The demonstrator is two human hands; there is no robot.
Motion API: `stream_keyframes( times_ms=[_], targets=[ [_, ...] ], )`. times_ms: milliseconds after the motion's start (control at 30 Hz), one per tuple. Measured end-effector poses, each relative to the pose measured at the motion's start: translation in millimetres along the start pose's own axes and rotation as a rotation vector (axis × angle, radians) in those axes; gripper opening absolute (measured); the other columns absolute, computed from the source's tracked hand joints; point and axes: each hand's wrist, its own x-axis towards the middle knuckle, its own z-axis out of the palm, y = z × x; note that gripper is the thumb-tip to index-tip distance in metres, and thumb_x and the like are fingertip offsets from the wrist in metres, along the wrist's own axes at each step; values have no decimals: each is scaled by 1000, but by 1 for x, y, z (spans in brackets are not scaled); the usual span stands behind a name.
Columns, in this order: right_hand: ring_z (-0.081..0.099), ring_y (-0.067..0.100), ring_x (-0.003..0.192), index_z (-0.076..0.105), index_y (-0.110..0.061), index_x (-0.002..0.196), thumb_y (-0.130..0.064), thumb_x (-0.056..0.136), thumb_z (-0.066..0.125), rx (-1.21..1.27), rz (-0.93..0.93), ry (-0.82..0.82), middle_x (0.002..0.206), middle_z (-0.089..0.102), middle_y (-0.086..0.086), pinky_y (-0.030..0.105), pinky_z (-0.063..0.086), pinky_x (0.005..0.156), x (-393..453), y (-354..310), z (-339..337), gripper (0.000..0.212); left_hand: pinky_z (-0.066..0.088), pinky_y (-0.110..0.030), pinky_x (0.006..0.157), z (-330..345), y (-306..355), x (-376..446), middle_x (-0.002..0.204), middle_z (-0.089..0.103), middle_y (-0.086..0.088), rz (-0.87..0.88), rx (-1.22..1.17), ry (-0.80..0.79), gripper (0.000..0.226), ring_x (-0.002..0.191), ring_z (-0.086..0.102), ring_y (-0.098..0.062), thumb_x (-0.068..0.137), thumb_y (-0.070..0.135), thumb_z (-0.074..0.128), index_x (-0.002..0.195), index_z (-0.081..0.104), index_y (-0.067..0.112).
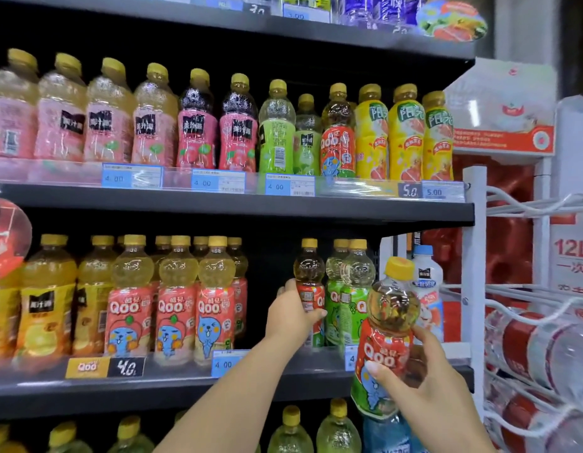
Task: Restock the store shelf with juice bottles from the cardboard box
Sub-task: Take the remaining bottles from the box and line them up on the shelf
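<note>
open shelf gap [270,289] between Qoo bottles [215,302], left hand [291,317] beside it

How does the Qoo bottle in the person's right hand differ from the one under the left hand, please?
The bottle in the right hand is held off the shelf and tilted, while the bottle under the left hand stands upright on the middle shelf.

The right-hand bottle shows its Qoo label to the camera; the left-hand bottle is partly covered and shows mostly the label's side.

Both have yellow caps, pale juice and red labels.

Dark shelf [172,387] (price-tagged) carries juice bottles [176,302]
</note>
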Motion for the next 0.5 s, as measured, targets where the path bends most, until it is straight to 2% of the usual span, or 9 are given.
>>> stream_keyframes(
  times_ms=[67,100,200,300,367,500],
  targets=[
    [64,8,98,32,-43,124,-40,69,81,-17,-10,4,102,62,-21,39,48,99,0,2,0,74,48,-29,77,1,-3,3,124,55,-5,-35,61,-19,87,106,59,-23,78,45,72,145,24,15],
    [63,8,98,33,-42,126,-42,68,80,-20,-17,7,104,63,-20,39,48,98,1,2,1,75,49,-30,76,1,-4,5,123,57,-5,-59,83,-29,88,106,60,-24,78,48,71,145,23,15],
    [60,0,96,35,-37,131,-40,71,79,-4,-47,13,104,61,-21,30,51,89,4,1,5,74,53,-38,83,4,-5,7,115,62,-5,-83,105,-57,63,102,61,-24,78,51,69,124,42,15],
    [53,-11,88,33,-39,127,-39,75,76,-3,-98,16,97,53,-30,17,45,72,8,-4,9,67,54,-37,79,1,-4,4,115,61,-5,-78,148,-103,65,102,61,-25,80,51,67,127,42,13],
    [54,-10,88,32,-40,126,-41,76,75,-9,-117,17,100,54,-28,16,44,70,13,-8,13,67,54,-38,80,-8,-4,-5,118,59,-5,-11,202,-95,66,102,60,-24,82,51,63,131,40,14],
    [58,-9,91,33,-39,129,-43,75,75,-48,-181,29,102,58,-26,16,48,72,24,-19,26,68,51,-34,83,-40,-12,-39,122,55,0,222,284,-49,47,107,56,-19,89,48,53,127,48,21]
  ],
)
